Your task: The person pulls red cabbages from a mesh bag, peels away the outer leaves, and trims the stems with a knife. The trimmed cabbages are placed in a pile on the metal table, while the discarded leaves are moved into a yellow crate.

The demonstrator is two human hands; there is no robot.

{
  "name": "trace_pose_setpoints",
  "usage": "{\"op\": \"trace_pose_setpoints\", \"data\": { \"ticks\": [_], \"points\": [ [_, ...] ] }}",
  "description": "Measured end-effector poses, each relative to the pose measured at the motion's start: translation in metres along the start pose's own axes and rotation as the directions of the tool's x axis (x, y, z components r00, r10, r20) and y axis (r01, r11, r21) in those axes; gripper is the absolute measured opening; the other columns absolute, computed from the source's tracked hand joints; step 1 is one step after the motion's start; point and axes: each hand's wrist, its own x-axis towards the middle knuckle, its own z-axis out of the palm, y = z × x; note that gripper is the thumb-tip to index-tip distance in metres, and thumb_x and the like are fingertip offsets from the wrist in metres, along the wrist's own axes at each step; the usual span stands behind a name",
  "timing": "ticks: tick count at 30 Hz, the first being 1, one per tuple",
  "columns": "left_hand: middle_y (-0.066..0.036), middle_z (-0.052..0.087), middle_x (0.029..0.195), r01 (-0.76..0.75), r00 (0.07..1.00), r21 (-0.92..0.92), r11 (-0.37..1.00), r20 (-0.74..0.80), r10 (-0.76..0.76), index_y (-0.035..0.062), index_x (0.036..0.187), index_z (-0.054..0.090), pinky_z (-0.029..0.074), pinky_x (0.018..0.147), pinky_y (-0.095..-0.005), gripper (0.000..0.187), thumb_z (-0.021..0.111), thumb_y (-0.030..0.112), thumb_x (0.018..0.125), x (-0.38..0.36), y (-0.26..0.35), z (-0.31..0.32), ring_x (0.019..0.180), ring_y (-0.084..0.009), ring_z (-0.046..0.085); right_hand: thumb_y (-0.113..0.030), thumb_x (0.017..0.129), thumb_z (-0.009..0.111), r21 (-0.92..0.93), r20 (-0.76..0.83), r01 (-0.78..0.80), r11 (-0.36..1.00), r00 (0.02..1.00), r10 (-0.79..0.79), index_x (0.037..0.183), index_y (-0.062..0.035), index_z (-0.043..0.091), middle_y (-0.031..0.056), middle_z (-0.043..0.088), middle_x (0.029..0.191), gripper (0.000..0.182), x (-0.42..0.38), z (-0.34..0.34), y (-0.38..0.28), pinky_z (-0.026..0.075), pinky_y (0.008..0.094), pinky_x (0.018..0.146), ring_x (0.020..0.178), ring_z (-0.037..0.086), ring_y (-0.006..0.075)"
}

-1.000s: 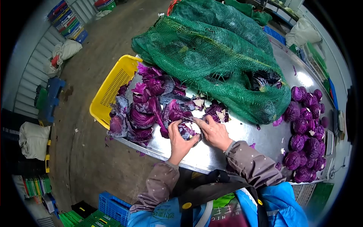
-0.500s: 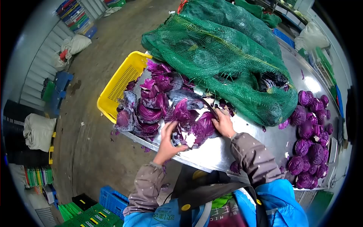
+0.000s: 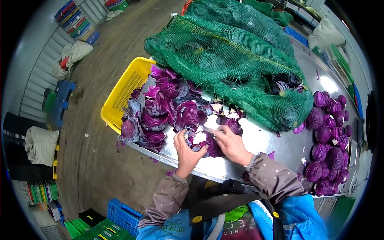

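Left hand (image 3: 187, 150) is wrapped around a red cabbage head (image 3: 204, 141) at the near edge of the steel surface (image 3: 260, 140), while the right hand (image 3: 230, 144) is pressed on its top, a thin blade seemingly held. The head is judged dense, firm and waxy-slick, best cupped from below, with loose brittle outer leaves likely to tear.

Partly legible white letters "NIC" on the apron (image 3: 240, 224) at the lower edge; emblem (image 3: 173, 229) on the blue jacket unreadable.

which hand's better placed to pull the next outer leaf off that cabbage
Probably the right hand: it lies on top of the red cabbage with fingers free, while the left hand cups it from below.
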Motion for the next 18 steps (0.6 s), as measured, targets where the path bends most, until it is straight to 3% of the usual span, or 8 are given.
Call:
{"op": "trace_pose_setpoints", "data": {
  "ticks": [5,7,8,12,14,16,17,18],
  "points": [
    [-0.021,0.036,0.116,-0.021,1.0,0.016,1.0,-0.019,0.022,-0.0023,0.123,0.035,0.031,0.097,-0.0476,0.081,0.078,0.019,0.058,0.003,-0.003,0.006,0.112,-0.0375,0.036,-0.019,0.087,0.054,-0.189,0.066,-0.019,0.982,0.997,0.033,0.13,-0.0295,0.048,0.0154,0.052,0.096,0.045,0.03,0.012,0.011,0.049,0.0427,0.048,0.058,0.06,0.0317],
    [-0.021,0.037,0.116,-0.024,0.999,0.011,1.0,0.027,0.024,-0.0019,0.124,0.035,0.031,0.097,-0.0471,0.081,0.078,0.018,0.058,0.005,0.0,0.002,0.111,-0.0372,0.036,-0.019,0.086,0.054,-0.213,0.048,-0.022,0.977,0.998,0.033,0.128,-0.0279,0.05,0.0145,0.054,0.09,0.043,0.044,0.018,0.027,0.05,0.043,0.052,0.061,0.061,0.0328],
    [-0.02,0.037,0.118,-0.111,0.991,0.02,0.994,0.071,0.109,-0.0012,0.124,0.036,0.031,0.097,-0.047,0.08,0.077,0.018,0.058,0.007,0.0,0.0,0.111,-0.0371,0.037,-0.018,0.086,0.054,-0.243,0.037,-0.02,0.97,0.999,0.03,0.128,-0.0271,0.05,0.0143,0.055,0.087,0.043,0.05,0.021,0.036,0.05,0.0432,0.054,0.063,0.061,0.0333],
    [-0.019,0.037,0.122,-0.097,0.976,-0.077,0.992,0.186,0.11,0.0024,0.13,0.034,0.032,0.1,-0.0445,0.085,0.078,0.02,0.059,0.015,-0.013,-0.013,0.116,-0.0359,0.036,-0.024,0.087,0.054,-0.094,0.091,-0.018,0.995,0.996,0.027,0.131,-0.0246,0.046,0.0192,0.063,0.088,0.044,0.063,0.028,0.029,0.05,0.0471,0.064,0.073,0.063,0.0375],
    [-0.019,0.035,0.129,-0.046,0.93,-0.181,0.982,0.35,0.108,0.0045,0.138,0.028,0.032,0.103,-0.0401,0.094,0.078,0.022,0.06,0.022,-0.026,-0.035,0.121,-0.0342,0.037,-0.039,0.087,0.056,0.048,0.273,-0.254,0.966,0.934,0.232,0.138,-0.0218,0.035,0.0213,0.065,0.088,0.058,0.06,0.029,0.031,0.048,0.0476,0.073,0.085,0.062,0.04],
    [-0.02,0.034,0.132,0.002,0.917,-0.165,0.986,0.394,0.064,0.0045,0.139,0.026,0.031,0.104,-0.0399,0.096,0.078,0.021,0.06,0.02,-0.03,-0.049,0.124,-0.0346,0.036,-0.046,0.084,0.06,0.271,0.234,-0.264,0.926,0.951,0.203,0.138,-0.0196,0.033,0.0219,0.065,0.089,0.066,0.05,0.03,0.023,0.047,0.0459,0.078,0.087,0.062,0.0408],
    [-0.02,0.033,0.133,0.021,0.919,-0.171,0.985,0.391,0.049,0.0045,0.14,0.025,0.031,0.105,-0.0401,0.096,0.077,0.02,0.06,0.017,-0.034,-0.051,0.125,-0.035,0.035,-0.037,0.083,0.065,0.332,0.297,-0.289,0.898,0.935,0.192,0.14,-0.0124,0.031,0.0232,0.062,0.103,0.071,0.043,0.022,0.015,0.047,0.0388,0.085,0.096,0.063,0.0344],
    [-0.02,0.033,0.133,0.023,0.92,-0.168,0.985,0.388,0.044,0.0045,0.14,0.025,0.031,0.105,-0.0401,0.096,0.077,0.02,0.06,0.016,-0.033,-0.05,0.125,-0.035,0.035,-0.037,0.081,0.067,0.237,0.244,-0.21,0.948,0.958,0.151,0.138,-0.0116,0.034,0.0253,0.063,0.093,0.07,0.037,0.019,0.006,0.048,0.0397,0.08,0.089,0.064,0.0347]
  ]
}}
